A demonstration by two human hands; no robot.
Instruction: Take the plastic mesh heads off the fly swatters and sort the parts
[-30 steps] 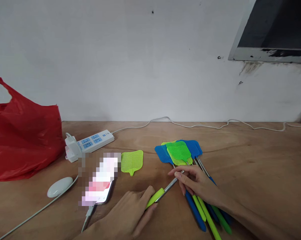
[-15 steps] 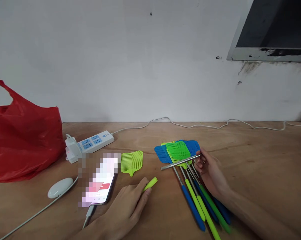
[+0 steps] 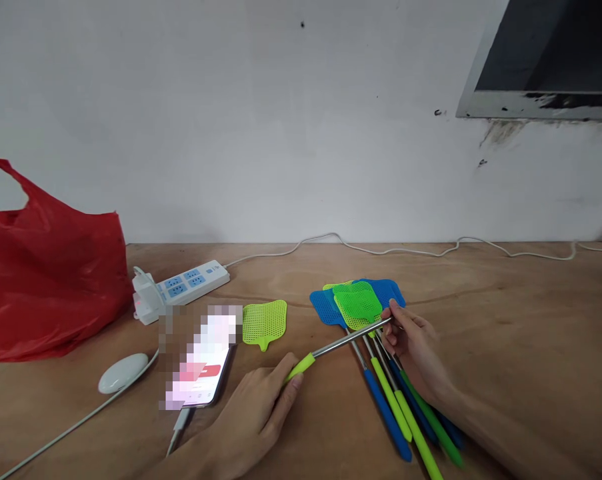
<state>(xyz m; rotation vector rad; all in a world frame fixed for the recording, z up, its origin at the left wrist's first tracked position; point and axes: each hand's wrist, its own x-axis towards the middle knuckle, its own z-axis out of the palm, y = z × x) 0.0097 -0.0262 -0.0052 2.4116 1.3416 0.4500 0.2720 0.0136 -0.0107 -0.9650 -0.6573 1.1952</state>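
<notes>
My left hand (image 3: pixel 261 417) grips the yellow-green handle (image 3: pixel 299 367) of a fly swatter that has no head. From that handle a silver metal rod (image 3: pixel 349 337) runs up and right to my right hand (image 3: pixel 411 343), whose fingertips pinch its far end. Under my right hand lies a pile of several assembled fly swatters (image 3: pixel 375 340) with blue and green mesh heads and blue and green handles. A loose yellow-green mesh swatter head (image 3: pixel 265 323) lies flat on the wooden table (image 3: pixel 505 313), left of the rod.
A phone (image 3: pixel 201 373) with a lit screen lies by my left hand, its cable running off the near edge. A white power strip (image 3: pixel 181 287), a white oval device (image 3: pixel 123 373) and a red plastic bag (image 3: pixel 45 273) sit at left. A white cord (image 3: pixel 405 251) runs along the wall.
A second ago the rod sat in the handle; half a second ago my right hand held it apart over the pile. Now its end meets the handle again in my left hand.
</notes>
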